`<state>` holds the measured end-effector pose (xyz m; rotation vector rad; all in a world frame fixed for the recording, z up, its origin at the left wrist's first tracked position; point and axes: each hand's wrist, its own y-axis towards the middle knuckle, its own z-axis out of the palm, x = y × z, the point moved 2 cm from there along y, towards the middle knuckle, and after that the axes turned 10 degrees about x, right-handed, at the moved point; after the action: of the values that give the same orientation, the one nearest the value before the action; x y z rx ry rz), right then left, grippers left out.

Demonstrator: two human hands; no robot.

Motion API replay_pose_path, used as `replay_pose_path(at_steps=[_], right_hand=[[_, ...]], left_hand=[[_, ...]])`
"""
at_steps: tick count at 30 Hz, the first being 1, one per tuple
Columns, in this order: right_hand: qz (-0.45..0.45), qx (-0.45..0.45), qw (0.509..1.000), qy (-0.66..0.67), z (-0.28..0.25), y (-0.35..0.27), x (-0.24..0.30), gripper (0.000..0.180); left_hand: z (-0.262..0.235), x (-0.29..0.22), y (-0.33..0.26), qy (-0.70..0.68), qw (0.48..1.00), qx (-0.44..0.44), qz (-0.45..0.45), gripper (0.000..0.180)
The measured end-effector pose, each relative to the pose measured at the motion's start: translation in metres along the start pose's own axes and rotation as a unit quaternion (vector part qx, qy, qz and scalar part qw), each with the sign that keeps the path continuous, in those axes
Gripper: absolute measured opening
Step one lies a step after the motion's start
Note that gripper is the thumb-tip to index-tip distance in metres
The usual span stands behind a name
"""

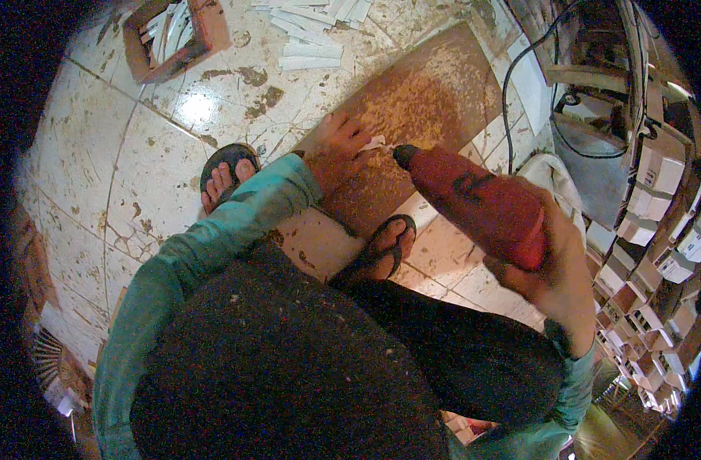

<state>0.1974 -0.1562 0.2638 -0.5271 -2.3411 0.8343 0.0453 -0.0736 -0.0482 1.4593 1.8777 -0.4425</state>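
Left hand: the left hand (339, 146) lies over the left edge of the board, fingers bent, fingertips at a small pale piece (375, 143); cannot tell whether they pinch it or only press it.
Right hand: the right hand (556, 261) is wrapped around the rear of a red tool (477, 203).
Red tool: held right of the board's near half, black nose (403, 156) pointing left over the board and just beside the pale piece; contact cannot be told.
Brown board (450, 84): lies aslant on the tile floor (166, 138), running from near left to far right; face worn to a lighter tone towards the far end.
Board edges: far left edge faces loose white strips (312, 54), a band of tile between; near end reaches the right sandal (389, 245).
Left side: the widest stretch of stained tile, bounded at the far side by a wooden tray (203, 34) holding strips; the left foot (228, 176) stands near the board.
Right side: narrower room; a black cable (508, 115) curves just beyond the board's edge, with stacked cartons (661, 169) farther right.
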Motion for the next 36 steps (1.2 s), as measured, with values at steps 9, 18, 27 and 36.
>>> replay_pose_path(at_steps=[9,18,27,36], right_hand=[[0.043,-0.008,0.999,0.002,0.002,0.0,0.001,0.071],[0.039,-0.012,0.999,-0.002,0.007,-0.007,0.004,0.072],[0.04,-0.006,0.999,-0.006,0.005,-0.006,0.003,0.071],[0.041,-0.02,0.999,-0.002,0.006,-0.007,0.003,0.074]], left_hand=[[0.004,0.003,0.003,0.105,0.993,0.034,0.037,0.024],[-0.001,-0.002,0.002,0.029,1.0,0.0,0.001,0.022],[0.001,0.0,0.001,0.015,1.0,-0.015,-0.005,0.022],[-0.004,0.0,0.0,0.019,0.999,0.029,-0.004,0.02]])
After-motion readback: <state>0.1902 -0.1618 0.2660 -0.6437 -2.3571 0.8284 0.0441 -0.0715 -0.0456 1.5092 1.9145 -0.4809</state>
